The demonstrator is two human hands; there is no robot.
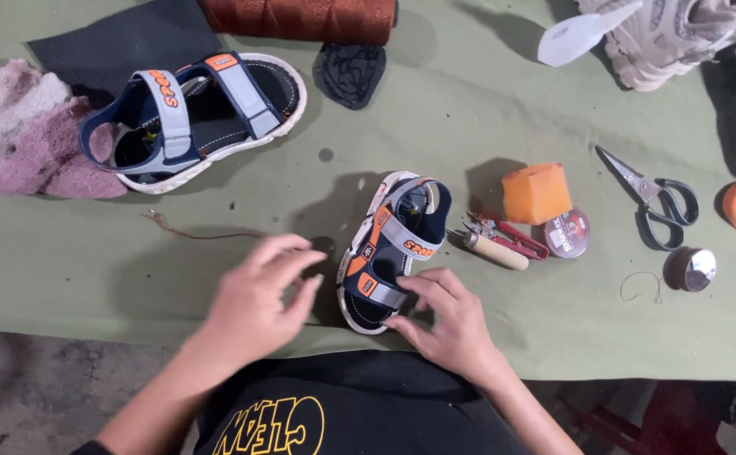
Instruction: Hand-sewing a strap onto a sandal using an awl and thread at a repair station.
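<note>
1. Olive-green cloth [486,109] is spread over the work surface, and a small navy, grey and orange sandal [395,244] is stood on it just in front of the person, toe end nearest the body, tilted a little onto its side.
2. The right hand [452,324] is laid against the sandal's toe end, with fingertips [418,285] touching the front strap and the edge of the sole; the fingers are bent but not closed around anything.
3. The left hand [258,299] is held just beside the sandal, apart from it, fingers spread and slightly curled, and nothing is gripped in it.
4. A matching sandal [195,118] is lying well apart at the upper left, beside a pink woolly cloth [35,135]; it is not being touched.
5. The tools are set down to the right and left unhandled: a wooden-handled awl [494,250], red clippers [515,236], an orange block [536,192], a round tin [567,232], scissors [654,195] and a spool of rust-coloured thread [300,18] at the top.
6. It is judged that the work is at a handling or inspection stage: the small sandal is being positioned or checked, no stitching or cutting is under way, and no finished repair can be made out on either sandal.
</note>
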